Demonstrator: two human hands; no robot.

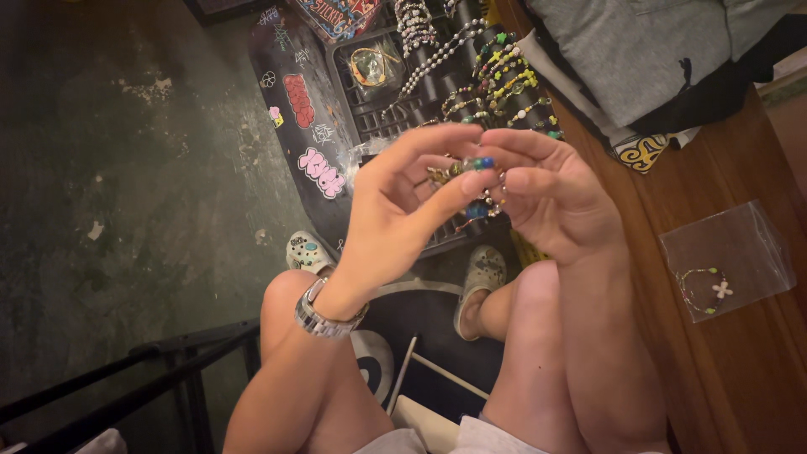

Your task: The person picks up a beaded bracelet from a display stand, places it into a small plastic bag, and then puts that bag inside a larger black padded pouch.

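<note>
Both hands raised over the knees, fingertips meeting. Left hand (395,210) and right hand (546,197) pinch together on a beaded bracelet (481,164), blue-green beads showing between the tips, the rest dangling toward 6 o'clock. Display tray (382,118) of more bracelets at 12 o'clock; bagged bracelet (727,261) at 3 o'clock. Best kept taut with light pinches, lest beads slip.

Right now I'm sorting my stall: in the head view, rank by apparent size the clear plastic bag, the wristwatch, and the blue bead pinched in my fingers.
1. Clear plastic bag, largest.
2. Wristwatch, though it sits nearer the camera, so the gap may be understated.
3. Blue bead, pinched between both hands, smallest.
</note>
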